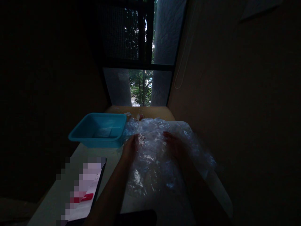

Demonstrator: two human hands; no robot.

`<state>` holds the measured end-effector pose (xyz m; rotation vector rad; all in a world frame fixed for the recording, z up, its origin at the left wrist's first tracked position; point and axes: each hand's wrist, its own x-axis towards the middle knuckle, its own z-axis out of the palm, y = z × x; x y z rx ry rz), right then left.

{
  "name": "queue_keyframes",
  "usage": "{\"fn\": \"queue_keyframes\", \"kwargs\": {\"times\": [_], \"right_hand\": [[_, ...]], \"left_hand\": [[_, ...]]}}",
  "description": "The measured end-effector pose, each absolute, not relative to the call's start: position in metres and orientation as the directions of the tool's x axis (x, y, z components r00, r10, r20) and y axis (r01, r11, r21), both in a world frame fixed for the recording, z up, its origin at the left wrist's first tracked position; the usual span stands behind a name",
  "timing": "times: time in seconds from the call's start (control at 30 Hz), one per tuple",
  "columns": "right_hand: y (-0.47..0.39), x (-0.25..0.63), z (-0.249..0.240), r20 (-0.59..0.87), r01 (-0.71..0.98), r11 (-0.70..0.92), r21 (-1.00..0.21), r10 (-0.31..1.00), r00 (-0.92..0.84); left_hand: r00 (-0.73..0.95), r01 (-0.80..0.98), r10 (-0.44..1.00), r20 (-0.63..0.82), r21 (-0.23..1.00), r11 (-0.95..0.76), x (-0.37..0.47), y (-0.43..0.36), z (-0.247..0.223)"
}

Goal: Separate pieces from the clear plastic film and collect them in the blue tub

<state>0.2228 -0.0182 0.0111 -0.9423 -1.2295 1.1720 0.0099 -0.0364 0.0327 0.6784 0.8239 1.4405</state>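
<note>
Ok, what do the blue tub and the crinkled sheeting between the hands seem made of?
Blue tub: probably molded plastic with a smooth, faintly satiny finish, judging by its even color and rounded rim.
Crinkled sheeting: likely thin, clear, glossy plastic film; it looks see-through, with sharp glints along its creases.

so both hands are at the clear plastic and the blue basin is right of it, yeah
Not quite: the head view shows the blue basin left of the clear plastic. The left hand and right hand are both at the plastic, as you say.
</note>
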Motion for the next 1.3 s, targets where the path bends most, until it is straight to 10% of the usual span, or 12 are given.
{"fn": "queue_keyframes", "kwargs": {"times": [0.63,1.3], "right_hand": [[-0.031,0.217,0.025,0.110,-0.239,0.097,-0.966,0.993,-0.039],[-0.022,0.212,0.016,-0.002,-0.295,-0.007,-0.955,1.000,-0.017]], "left_hand": [[-0.162,-0.542,0.976,-0.145,0.840,0.035,0.008,-0.038,0.033],[0.066,-0.586,0.982,-0.177,0.789,0.182,0.006,-0.038,0.026]]}}
